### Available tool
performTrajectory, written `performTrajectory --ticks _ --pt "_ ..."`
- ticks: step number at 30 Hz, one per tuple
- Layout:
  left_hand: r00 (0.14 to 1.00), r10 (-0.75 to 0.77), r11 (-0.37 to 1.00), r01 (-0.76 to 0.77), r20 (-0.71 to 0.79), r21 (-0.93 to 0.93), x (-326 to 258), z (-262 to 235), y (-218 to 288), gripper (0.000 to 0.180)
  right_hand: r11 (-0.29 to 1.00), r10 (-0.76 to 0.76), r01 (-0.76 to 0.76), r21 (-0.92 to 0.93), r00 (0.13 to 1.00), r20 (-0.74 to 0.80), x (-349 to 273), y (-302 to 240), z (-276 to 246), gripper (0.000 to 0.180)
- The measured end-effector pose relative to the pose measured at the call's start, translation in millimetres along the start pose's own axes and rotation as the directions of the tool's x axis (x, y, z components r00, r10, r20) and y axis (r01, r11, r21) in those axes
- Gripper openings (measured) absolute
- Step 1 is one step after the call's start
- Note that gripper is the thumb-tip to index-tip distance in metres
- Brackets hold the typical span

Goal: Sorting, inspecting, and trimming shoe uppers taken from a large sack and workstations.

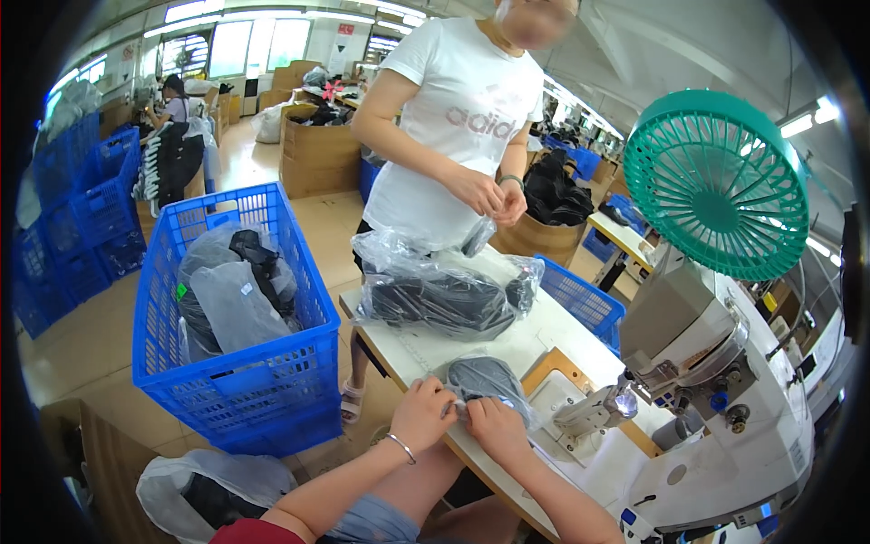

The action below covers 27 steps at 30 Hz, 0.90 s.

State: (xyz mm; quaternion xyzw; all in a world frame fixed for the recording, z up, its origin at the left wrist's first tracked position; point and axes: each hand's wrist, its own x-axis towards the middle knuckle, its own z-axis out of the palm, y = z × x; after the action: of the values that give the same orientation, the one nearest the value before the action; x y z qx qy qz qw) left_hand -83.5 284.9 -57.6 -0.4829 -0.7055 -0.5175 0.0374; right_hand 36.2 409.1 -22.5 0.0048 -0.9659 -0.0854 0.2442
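Observation:
At the near table edge lies a clear plastic bag (489, 376) with dark grey folded material inside. My left hand (422, 417) is closed on the near end of this bag, its fingers bent into a pinch. Close beside it, my right hand (496, 428) pinches the same gathered end. What exactly lies between the fingertips is partly hidden. Just beyond, a larger clear bag (435, 304) full of black pieces rests on the white table (412, 349).
A sewing machine (725, 399) stands at right, with a green fan (716, 186) above it. Left of the table, a blue crate (236, 385) holds bagged pieces. Across the table a person (453, 136) handles something small. A white sack (181, 467) sits at lower left.

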Motion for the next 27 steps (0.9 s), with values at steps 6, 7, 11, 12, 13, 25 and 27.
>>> performTrajectory --ticks 6,7,11,12,13,25,27 --pt "0.997 -0.057 0.958 0.07 -0.056 0.278 -8 23 -13 0.031 0.985 0.086 -0.07 0.158 0.992 -0.095 5 -8 7 0.017" --pt "0.989 -0.13 0.989 0.135 -0.072 0.067 -8 23 -12 0.027 0.973 0.126 -0.099 0.207 0.985 -0.122 3 -9 10 0.018" --pt "0.957 -0.287 0.868 0.24 -0.045 -0.436 -10 23 -17 0.017 0.935 0.219 -0.167 0.313 0.966 -0.139 7 -13 7 0.021" --pt "0.957 -0.288 0.868 0.243 -0.04 -0.434 -9 22 -19 0.017 0.933 0.224 -0.172 0.316 0.965 -0.137 7 -13 6 0.021" --pt "0.966 -0.258 0.896 0.23 -0.023 -0.379 -7 22 -20 0.015 0.935 0.188 -0.135 0.327 0.972 -0.138 7 -13 7 0.019" --pt "0.904 -0.347 0.835 0.419 0.25 -0.357 -7 23 -38 0.021 0.983 0.053 -0.036 0.182 0.994 -0.092 8 -10 -2 0.023" --pt "0.919 -0.357 0.857 0.393 0.166 -0.333 -3 19 -29 0.02 0.991 0.064 -0.059 0.118 0.997 -0.046 6 -17 -7 0.02"
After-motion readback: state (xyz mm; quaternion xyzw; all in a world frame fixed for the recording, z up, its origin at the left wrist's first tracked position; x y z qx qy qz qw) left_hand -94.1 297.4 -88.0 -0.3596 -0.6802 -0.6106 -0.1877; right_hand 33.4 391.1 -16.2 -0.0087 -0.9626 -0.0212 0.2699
